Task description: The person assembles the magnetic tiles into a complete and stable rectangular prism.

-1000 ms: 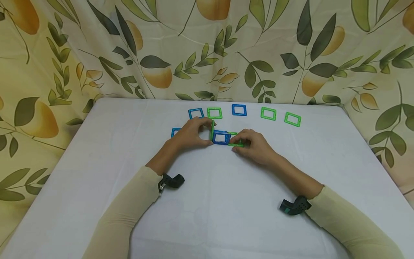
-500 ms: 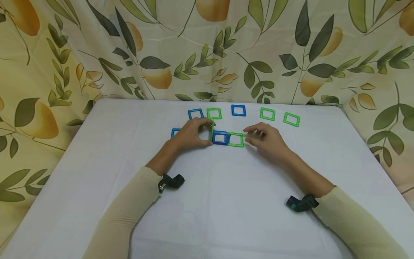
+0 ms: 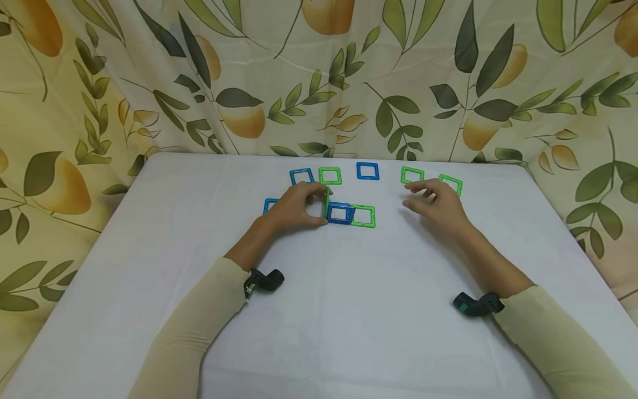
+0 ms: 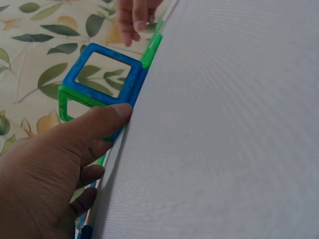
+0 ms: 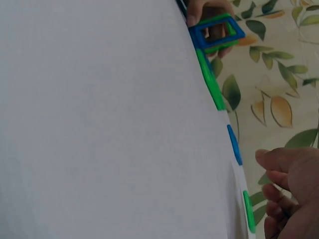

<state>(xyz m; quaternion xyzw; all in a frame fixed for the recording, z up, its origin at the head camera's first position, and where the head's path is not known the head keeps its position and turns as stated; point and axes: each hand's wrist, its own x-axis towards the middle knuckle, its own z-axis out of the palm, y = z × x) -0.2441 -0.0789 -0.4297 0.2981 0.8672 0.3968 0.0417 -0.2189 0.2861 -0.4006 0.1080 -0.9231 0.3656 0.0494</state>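
Thumb and fingers of my left hand grip an upright green square magnetic tile, seen nearly edge-on in the head view. Joined to it stands a blue magnetic tile, its frame plain in the left wrist view, with the thumb at its lower corner. Flat on the table, a green tile touches the right side of this small build. My right hand hovers to the right of it, fingers relaxed and holding nothing, near two loose green tiles at the back right. It partly covers one green tile.
A loose blue tile, a green tile, another blue tile and a further green tile lie along the back of the white table. One blue tile is partly hidden behind the left hand. Patterned cloth hangs behind.
My right hand has let go of the flat green tile and moved right and slightly back, toward the loose green tiles. The left hand has kept its grip in place.
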